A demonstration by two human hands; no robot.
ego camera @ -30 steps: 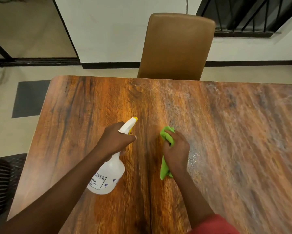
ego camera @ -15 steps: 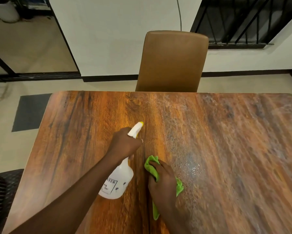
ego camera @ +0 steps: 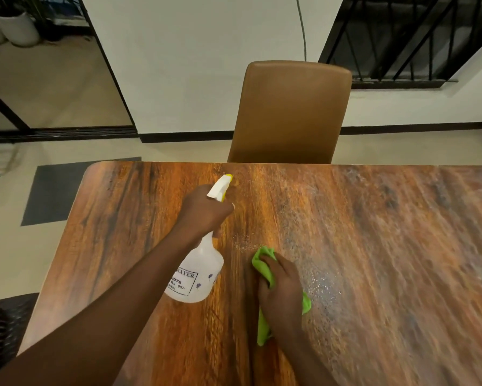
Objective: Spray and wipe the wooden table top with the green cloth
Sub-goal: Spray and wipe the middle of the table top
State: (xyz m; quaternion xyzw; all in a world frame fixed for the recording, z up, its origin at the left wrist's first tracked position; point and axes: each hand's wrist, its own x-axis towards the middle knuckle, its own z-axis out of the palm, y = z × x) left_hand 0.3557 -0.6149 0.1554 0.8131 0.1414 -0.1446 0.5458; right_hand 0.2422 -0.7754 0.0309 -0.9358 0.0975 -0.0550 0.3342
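The wooden tabletop (ego camera: 373,260) fills most of the view under both hands, and its surface to the right of the right hand looks wet, with a patch of small shining droplets (ego camera: 322,285) just beside that hand. A second, smaller patch of droplets lies just ahead of the right hand, between the two hands. Beyond the hands, at the far edge of the tabletop, stands a brown chair (ego camera: 290,112) with its back upright. Far to the left of the left hand, on the floor, lies a dark mat (ego camera: 64,190), and near the left forearm, at the low left corner, a dark woven seat (ego camera: 3,324) shows partly. Nothing stands on the tabletop between the hands and the chair.

The left hand (ego camera: 203,213) is closed around the neck of a white spray bottle (ego camera: 198,274). The bottle is tilted, its body hangs below the hand towards the person and its yellow-tipped nozzle points away to the chair. I cannot tell if the bottle touches the tabletop.

The right hand (ego camera: 283,291) lies palm down on the green cloth (ego camera: 264,267), fingers bent over it, and presses it on the tabletop. The cloth shows ahead of the fingers, behind the wrist and a little at the right side of the hand. It is just to the right of the bottle, not touching it.
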